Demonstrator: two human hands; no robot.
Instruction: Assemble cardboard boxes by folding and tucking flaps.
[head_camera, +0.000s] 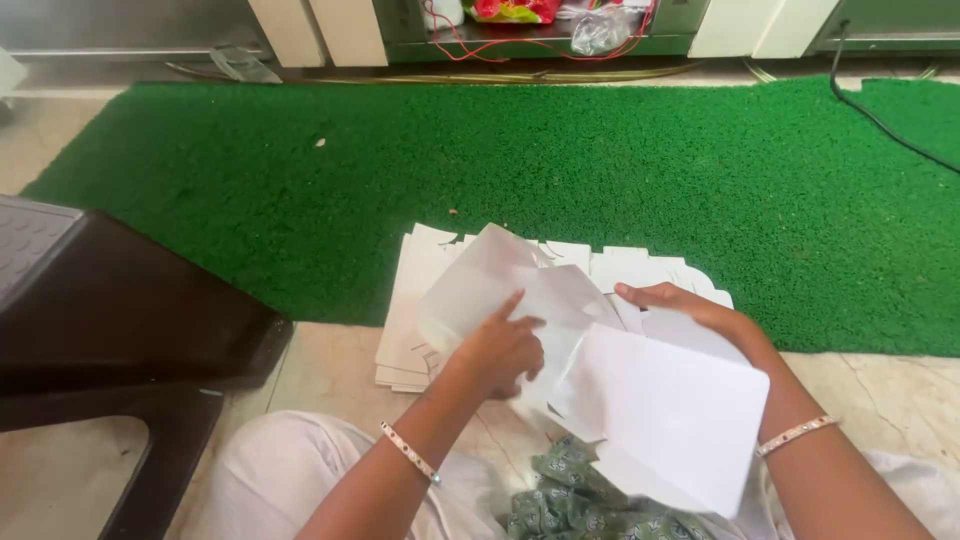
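White card blank (560, 330) is half folded above the lap, left hand (497, 352) pressing it with its forefinger out, right hand (690, 312) gripping its far edge, while the stack of flat blanks (425, 300) on the floor, seemingly thick, remains unfolded.

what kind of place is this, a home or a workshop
Probably a home floor used for piecework: the person sits on pale stone tiles beside a green turf mat, with a stack of flat white card cutouts and a dark plastic stool.
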